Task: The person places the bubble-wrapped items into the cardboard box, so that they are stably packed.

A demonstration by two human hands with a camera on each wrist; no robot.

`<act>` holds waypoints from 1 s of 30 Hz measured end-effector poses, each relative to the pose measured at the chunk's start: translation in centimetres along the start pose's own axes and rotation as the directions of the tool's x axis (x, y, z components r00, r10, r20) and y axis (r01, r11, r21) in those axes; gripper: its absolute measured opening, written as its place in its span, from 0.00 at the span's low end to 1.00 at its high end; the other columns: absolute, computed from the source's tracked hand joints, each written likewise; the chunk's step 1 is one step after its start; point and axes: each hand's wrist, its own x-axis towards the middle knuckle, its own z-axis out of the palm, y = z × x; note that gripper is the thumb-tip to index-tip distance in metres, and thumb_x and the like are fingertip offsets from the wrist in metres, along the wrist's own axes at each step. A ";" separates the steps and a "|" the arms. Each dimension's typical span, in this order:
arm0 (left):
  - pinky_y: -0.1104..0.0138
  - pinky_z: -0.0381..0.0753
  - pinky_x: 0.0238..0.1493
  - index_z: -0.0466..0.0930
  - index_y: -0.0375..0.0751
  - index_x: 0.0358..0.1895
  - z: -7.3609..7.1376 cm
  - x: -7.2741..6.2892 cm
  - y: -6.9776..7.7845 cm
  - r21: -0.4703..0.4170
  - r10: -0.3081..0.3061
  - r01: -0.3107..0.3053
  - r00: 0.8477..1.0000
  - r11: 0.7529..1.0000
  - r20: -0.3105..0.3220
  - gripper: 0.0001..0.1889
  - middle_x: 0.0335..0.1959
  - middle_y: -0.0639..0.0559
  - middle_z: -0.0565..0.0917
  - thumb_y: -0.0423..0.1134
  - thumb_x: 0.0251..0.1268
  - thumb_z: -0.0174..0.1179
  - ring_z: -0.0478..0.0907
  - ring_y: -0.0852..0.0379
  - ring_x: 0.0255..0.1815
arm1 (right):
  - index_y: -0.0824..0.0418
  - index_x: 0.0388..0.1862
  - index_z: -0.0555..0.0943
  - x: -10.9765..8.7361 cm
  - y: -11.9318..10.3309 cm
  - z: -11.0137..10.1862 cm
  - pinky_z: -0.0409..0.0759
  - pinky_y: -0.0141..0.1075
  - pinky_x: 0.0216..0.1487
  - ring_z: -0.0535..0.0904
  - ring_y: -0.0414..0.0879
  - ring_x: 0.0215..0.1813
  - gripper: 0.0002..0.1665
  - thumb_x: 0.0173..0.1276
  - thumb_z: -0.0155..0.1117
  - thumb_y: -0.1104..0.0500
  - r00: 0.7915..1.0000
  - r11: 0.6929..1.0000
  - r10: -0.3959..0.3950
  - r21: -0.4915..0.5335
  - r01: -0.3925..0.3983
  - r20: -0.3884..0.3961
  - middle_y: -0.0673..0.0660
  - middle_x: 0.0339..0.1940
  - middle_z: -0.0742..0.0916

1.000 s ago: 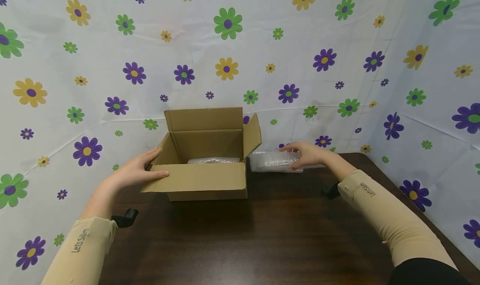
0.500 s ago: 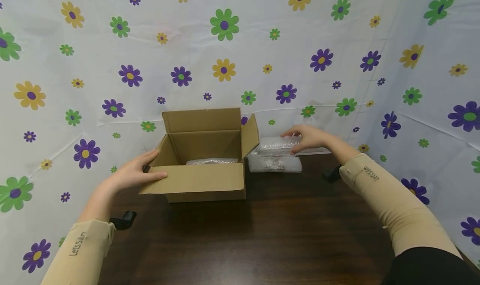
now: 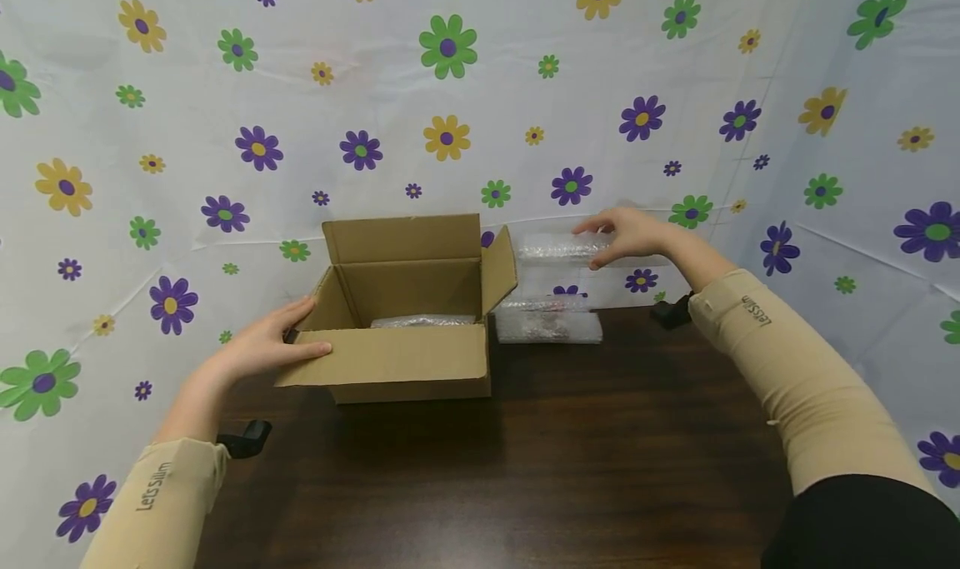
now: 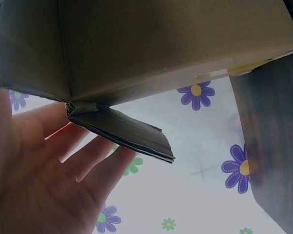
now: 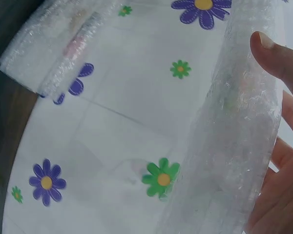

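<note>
A brown cardboard box (image 3: 408, 354) stands with its flaps spread on the table. At its left front corner my left hand (image 3: 255, 351) grips it, thumb over the front flap. In the left wrist view the fingers of that hand (image 4: 44, 178) lie behind a folded side flap (image 4: 124, 129). My right hand (image 3: 633, 234) pinches a bubble-wrap packet (image 3: 557, 249) between thumb and fingers, lifted against the patterned backdrop. Clear wrap (image 5: 224, 146) fills much of the right wrist view; its contents are blurred. Inside the box lies another bubble-wrapped piece (image 3: 423, 321), mostly hidden by the front flap.
Several more bubble-wrap packets (image 3: 550, 327) lie stacked on the dark wooden table (image 3: 525, 469), right of the box. A white cloth with flowers (image 3: 517, 61) hangs close behind and along the right side.
My right hand has raised one bubble-wrap packet up off the pile, uncovering the packets beneath. The left hand keeps its hold on the box, which stays in place.
</note>
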 end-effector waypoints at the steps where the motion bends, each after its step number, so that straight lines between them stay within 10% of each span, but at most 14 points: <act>1: 0.34 0.48 0.66 0.47 0.30 0.76 0.0 0.0 0.0 0.001 -0.001 0.001 1.000 1.000 0.000 0.50 0.76 0.30 0.47 0.56 0.62 0.63 0.43 0.28 0.74 | 0.58 0.66 0.75 0.0 -0.1 -0.3 0.68 0.61 0.61 0.67 0.68 0.66 0.39 0.55 0.77 0.54 1.000 1.000 0.005 0.000 -0.005 0.007 0.67 0.65 0.76; 30: 0.34 0.49 0.66 0.48 0.29 0.75 0.0 0.2 0.4 -0.007 0.001 -0.001 1.000 1.000 0.011 0.50 0.75 0.29 0.48 0.55 0.62 0.64 0.44 0.27 0.73 | 0.54 0.68 0.74 3.8 -5.0 -4.1 0.68 0.55 0.62 0.69 0.59 0.63 0.40 0.56 0.76 0.52 1.000 1.000 0.007 -0.009 -0.007 -0.003 0.62 0.66 0.75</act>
